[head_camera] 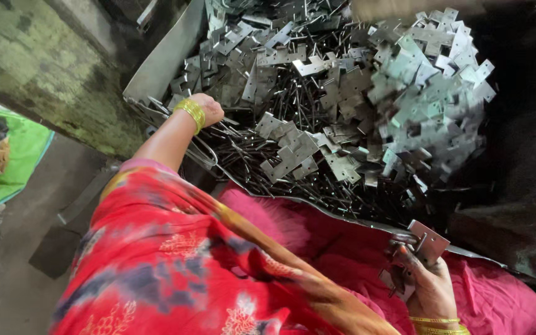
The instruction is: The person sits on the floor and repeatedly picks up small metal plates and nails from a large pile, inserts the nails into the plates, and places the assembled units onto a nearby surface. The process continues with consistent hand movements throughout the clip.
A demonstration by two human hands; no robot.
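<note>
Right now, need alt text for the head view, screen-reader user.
Seen from above, a person's left hand reaches into a metal tray heaped with flat metal hinge plates and thin dark pins, while the right hand holds a few plates over red and pink fabric.

- A wide metal tray [162,59] with raised sides carries the load.
- A heap of flat silver hinge plates [417,93] lies piled in it, thickest toward the right.
- Thin dark metal pins [299,102] lie loose under and between the plates, across the tray's bottom.
</note>
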